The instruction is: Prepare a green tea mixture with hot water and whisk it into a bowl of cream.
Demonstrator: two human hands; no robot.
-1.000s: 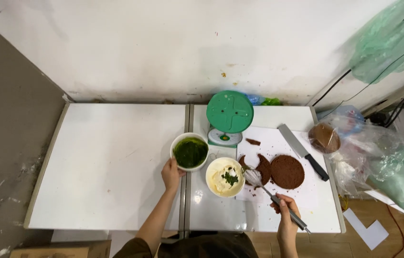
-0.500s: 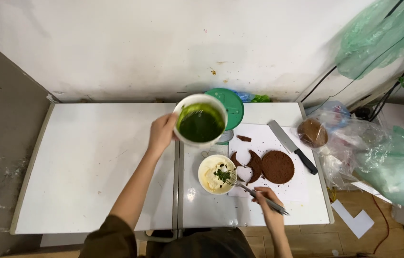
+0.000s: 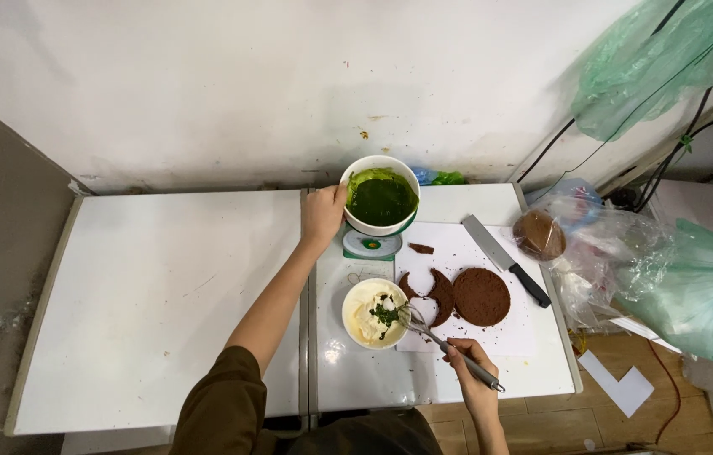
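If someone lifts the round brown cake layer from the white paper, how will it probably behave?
The round cake layer will probably be fragile: a second layer beside it is already broken, with crumbs scattered on the paper. It looks thin and flat, so it may bend or crack if lifted by one edge. It seems light.

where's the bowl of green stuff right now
In the head view, the green-filled bowl sits on the green kitchen scale at the table's back edge near the wall, with the left hand gripping its left rim, behind the cream bowl.
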